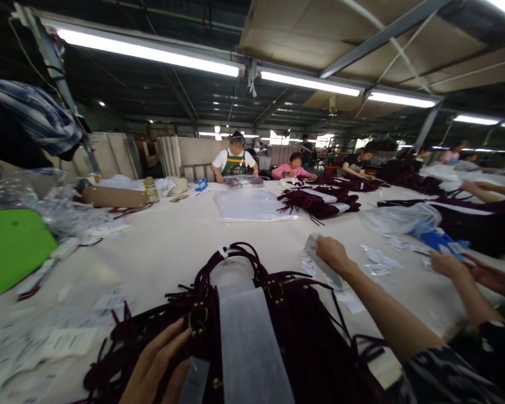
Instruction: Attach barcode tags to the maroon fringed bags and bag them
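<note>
A dark maroon bag [303,348] with straps, fringe and brass buckles lies right in front of me, and a white tissue strip [248,342] runs down its middle. My left hand [155,365] lies on the bag's left side beside a buckle, fingers stretched out. A small grey strip [196,381] sits by its thumb. My right hand [332,253] reaches forward over the table, fingers closed on a small clear plastic packet [313,249]. More small packets [376,261] are scattered just beyond it.
A co-worker's two hands [467,269] work at the right beside a blue item. Piles of maroon bags [315,202] and clear plastic sheets [248,205] cover the far table. A green board [8,247] and paper tags [67,336] lie left. Several people sit opposite.
</note>
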Available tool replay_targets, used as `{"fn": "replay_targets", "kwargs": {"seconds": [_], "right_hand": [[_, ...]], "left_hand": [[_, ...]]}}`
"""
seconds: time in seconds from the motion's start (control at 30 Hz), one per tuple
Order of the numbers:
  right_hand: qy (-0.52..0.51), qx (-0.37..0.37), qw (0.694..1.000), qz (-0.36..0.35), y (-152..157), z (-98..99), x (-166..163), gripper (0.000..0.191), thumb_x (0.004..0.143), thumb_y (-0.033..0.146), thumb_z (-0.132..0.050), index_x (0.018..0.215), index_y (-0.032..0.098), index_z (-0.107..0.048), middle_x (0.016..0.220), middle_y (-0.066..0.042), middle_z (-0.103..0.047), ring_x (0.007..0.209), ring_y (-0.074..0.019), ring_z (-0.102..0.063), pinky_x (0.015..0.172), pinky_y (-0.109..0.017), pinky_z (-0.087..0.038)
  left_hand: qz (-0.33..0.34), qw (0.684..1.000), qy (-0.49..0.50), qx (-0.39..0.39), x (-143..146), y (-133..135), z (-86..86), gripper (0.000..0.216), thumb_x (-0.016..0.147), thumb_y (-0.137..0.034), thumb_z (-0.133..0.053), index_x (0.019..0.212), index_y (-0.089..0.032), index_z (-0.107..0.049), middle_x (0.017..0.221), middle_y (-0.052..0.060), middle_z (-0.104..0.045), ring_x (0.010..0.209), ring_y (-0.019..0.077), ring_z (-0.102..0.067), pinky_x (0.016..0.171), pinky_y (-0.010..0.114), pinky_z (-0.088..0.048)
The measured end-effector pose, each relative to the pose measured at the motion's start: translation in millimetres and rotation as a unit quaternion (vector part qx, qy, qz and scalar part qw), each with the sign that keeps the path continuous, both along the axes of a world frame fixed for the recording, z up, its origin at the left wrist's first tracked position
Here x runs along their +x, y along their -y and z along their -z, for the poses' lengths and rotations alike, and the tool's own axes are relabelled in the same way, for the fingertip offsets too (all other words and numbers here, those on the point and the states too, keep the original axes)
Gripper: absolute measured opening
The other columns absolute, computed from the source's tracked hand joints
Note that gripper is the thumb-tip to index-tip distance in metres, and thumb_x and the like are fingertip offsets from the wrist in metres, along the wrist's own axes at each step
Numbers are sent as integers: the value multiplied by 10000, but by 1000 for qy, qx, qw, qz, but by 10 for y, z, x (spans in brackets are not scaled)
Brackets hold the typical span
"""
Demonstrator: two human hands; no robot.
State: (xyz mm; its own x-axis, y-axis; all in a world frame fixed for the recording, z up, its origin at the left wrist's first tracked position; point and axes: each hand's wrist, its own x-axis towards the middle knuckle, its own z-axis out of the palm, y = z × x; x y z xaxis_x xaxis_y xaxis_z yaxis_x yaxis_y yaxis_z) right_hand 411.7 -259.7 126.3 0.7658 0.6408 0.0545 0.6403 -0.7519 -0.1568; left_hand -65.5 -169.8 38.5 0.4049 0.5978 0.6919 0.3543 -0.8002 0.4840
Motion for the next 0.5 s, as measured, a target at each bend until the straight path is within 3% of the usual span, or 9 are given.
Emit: {"fn": "replay_targets", "kwargs": {"seconds": [0.13, 0.23, 0.3, 0.37, 0.43, 0.5], "right_hand": [[-92, 49, 990, -95, 65, -402, -349, 305, 906, 321, -484, 956, 144, -727, 843, -87, -740, 780, -205, -715, 725, -267, -533], [-296, 129, 925, -202, 135, -578, -883, 345, 838, 464, -572, 921, 165, -725, 780, -37, -729, 643, -178, -691, 610, -256, -555], [-398, 142, 872, -247, 188, -618, -1267, 371, 787, 511, -633, 894, 169, -730, 734, -45, -726, 599, -180, -671, 572, -271, -555], [-442, 123, 845, -275, 224, -610, -1582, 405, 774, 550, -645, 897, 174, -734, 706, -53, -724, 577, -177, -658, 559, -277, -549], [-458, 110, 832, -293, 230, -568, -1780, 435, 767, 582, -643, 899, 178, -737, 700, -56, -724, 572, -176, -652, 559, -278, -542], [-462, 101, 830, -295, 209, -502, -1862, 444, 751, 605, -644, 876, 189, -738, 688, -52, -719, 569, -175, -648, 559, -277, -535]], "left_hand": [[70, 989, 23, -124, 362, 146, -491, 326, 889, -338, -586, 1204, -305, -663, 1346, 55, -604, 972, 195, -699, 837, 322, -613], [154, 943, 73, -285, 671, 242, -759, 534, 847, -314, -638, 1368, -271, -529, 1413, 128, -530, 865, 171, -689, 735, 307, -611], [221, 883, 92, -404, 826, 253, -818, 805, 794, -331, -711, 1500, -279, -328, 1417, 172, -508, 804, 157, -669, 616, 268, -590], [290, 820, 114, -481, 896, 229, -791, 932, 760, -391, -756, 1527, -272, -241, 1377, 185, -523, 769, 152, -658, 538, 243, -558], [331, 784, 108, -514, 860, 191, -722, 782, 778, -468, -734, 1433, -192, -408, 1138, 137, -641, 679, 128, -636, 519, 224, -523], [320, 785, 70, -525, 733, 155, -656, 539, 816, -504, -686, 1188, -124, -603, 824, 44, -650, 573, 92, -584, 531, 206, -489]]}}
